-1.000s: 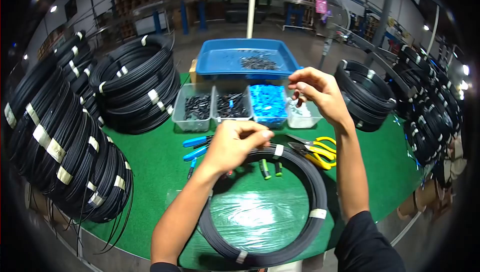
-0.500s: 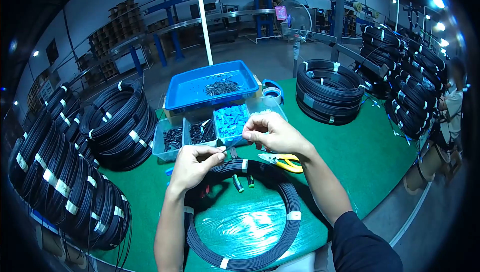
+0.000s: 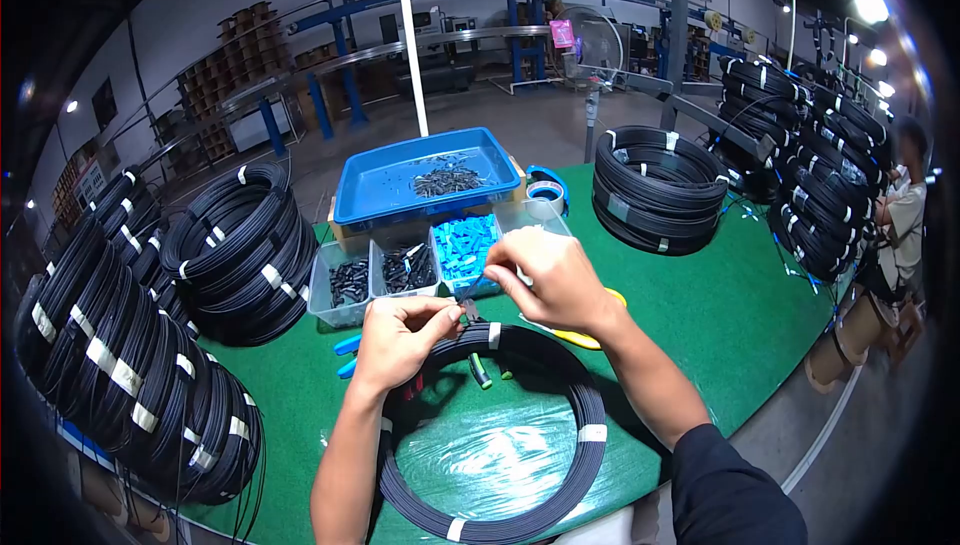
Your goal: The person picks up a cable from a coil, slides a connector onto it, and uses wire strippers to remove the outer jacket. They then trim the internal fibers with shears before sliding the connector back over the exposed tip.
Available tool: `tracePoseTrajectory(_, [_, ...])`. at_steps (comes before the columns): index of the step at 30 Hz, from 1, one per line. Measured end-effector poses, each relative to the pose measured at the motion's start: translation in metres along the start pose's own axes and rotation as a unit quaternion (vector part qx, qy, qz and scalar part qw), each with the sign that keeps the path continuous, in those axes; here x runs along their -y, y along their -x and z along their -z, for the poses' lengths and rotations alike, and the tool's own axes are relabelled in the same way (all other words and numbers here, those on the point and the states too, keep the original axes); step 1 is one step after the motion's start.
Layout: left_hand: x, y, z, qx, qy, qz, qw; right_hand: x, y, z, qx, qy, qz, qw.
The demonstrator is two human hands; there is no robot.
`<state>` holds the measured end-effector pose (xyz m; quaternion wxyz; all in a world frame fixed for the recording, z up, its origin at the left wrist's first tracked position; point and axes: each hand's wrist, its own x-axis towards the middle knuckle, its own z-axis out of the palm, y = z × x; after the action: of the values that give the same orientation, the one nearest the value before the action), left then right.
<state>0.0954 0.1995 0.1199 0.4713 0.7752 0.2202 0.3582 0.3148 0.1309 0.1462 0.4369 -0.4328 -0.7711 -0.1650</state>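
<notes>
A blue tray (image 3: 372, 200) holds a heap of small dark pieces (image 3: 447, 182). In front of it stands a row of clear bins (image 3: 343, 316): the two on the left hold black pieces (image 3: 349, 283), the third blue pieces (image 3: 466, 245); the contents of the rightmost are hidden behind the right hand (image 3: 553, 275).

A coil of black cable (image 3: 592, 395) lies flat on the green surface (image 3: 725, 345), its far edge just below the left hand (image 3: 393, 345). Both hands are raised near each other, thumb and forefinger drawn close; whether a thin strand is pinched between them, I cannot tell. Yellow handles (image 3: 578, 339) lie below the right hand.

White bands (image 3: 593, 433) wrap the coil; any writing there, or on the pink sign (image 3: 563, 35), is too small to read.
</notes>
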Motion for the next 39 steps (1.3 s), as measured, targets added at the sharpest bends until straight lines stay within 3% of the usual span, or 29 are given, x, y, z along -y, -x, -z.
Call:
tracePoseTrajectory(1, [0.000, 0.000, -0.002, -0.022, -0.013, 0.011, 1.000, 0.006, -0.001, 0.002, 0.009, 0.065, 0.032, 0.997])
tracePoseTrajectory(4, [-0.003, 0.000, -0.003, -0.019, -0.016, -0.005, 1.000, 0.009, -0.002, -0.001, -0.011, 0.070, 0.051, 0.996])
tracePoseTrajectory(5, [-0.003, 0.002, -0.003, -0.012, -0.002, -0.009, 1.000, 0.007, 0.000, -0.001, 0.050, -0.137, -0.105, 0.984])
tracePoseTrajectory(6, [-0.007, 0.001, -0.001, -0.011, -0.062, -0.014, 0.998, 0.004, 0.003, 0.000, 0.109, -0.333, -0.254, 0.902])
tracePoseTrajectory(7, [-0.007, 0.001, -0.001, -0.011, -0.060, -0.013, 0.998, -0.003, 0.001, 0.010, 0.192, -0.496, -0.340, 0.776])
tracePoseTrajectory(9, [-0.007, 0.002, -0.002, -0.010, -0.036, -0.019, 0.999, 0.000, 0.001, 0.012, 0.180, -0.564, -0.410, 0.693])
tracePoseTrajectory(16, [-0.002, 0.002, -0.004, -0.019, -0.046, -0.016, 0.999, -0.004, 0.002, 0.010, 0.167, -0.472, -0.345, 0.794])
tracePoseTrajectory(19, [-0.001, 0.001, -0.003, -0.007, -0.036, -0.027, 0.999, -0.008, 0.005, 0.005, 0.209, -0.670, -0.407, 0.585])
tracePoseTrajectory(20, [-0.002, 0.001, -0.003, -0.006, -0.030, -0.031, 0.999, -0.009, 0.006, 0.004, 0.207, -0.688, -0.406, 0.565])
tracePoseTrajectory(23, [-0.001, 0.001, -0.001, -0.009, -0.027, -0.032, 0.999, -0.005, 0.004, 0.006, 0.184, -0.666, -0.430, 0.582])
tracePoseTrajectory(25, [0.001, 0.000, -0.001, -0.012, -0.027, -0.029, 0.999, 0.000, 0.002, 0.005, 0.130, -0.530, -0.409, 0.731])
tracePoseTrajectory(27, [0.002, -0.001, -0.002, -0.028, -0.031, -0.033, 0.999, 0.004, 0.004, -0.005, 0.055, -0.265, -0.276, 0.922])
tracePoseTrajectory(28, [0.001, 0.000, -0.004, -0.028, -0.030, -0.033, 0.999, 0.009, 0.001, -0.001, 0.026, -0.117, -0.141, 0.983])
tracePoseTrajectory(29, [0.000, 0.001, -0.005, -0.034, -0.028, -0.025, 0.999, 0.001, 0.001, -0.008, -0.033, 0.013, 0.016, 0.999])
tracePoseTrajectory(31, [-0.001, 0.001, -0.007, -0.038, -0.026, -0.014, 0.999, 0.004, 0.001, -0.008, -0.028, -0.006, 0.001, 1.000])
tracePoseTrajectory(34, [-0.002, 0.001, -0.006, -0.047, -0.028, -0.014, 0.998, 0.008, -0.002, 0.007, 0.084, -0.175, -0.188, 0.963])
tracePoseTrajectory(39, [-0.007, 0.002, -0.010, -0.054, -0.085, -0.041, 0.994, -0.015, 0.004, 0.004, 0.123, -0.355, -0.239, 0.895])
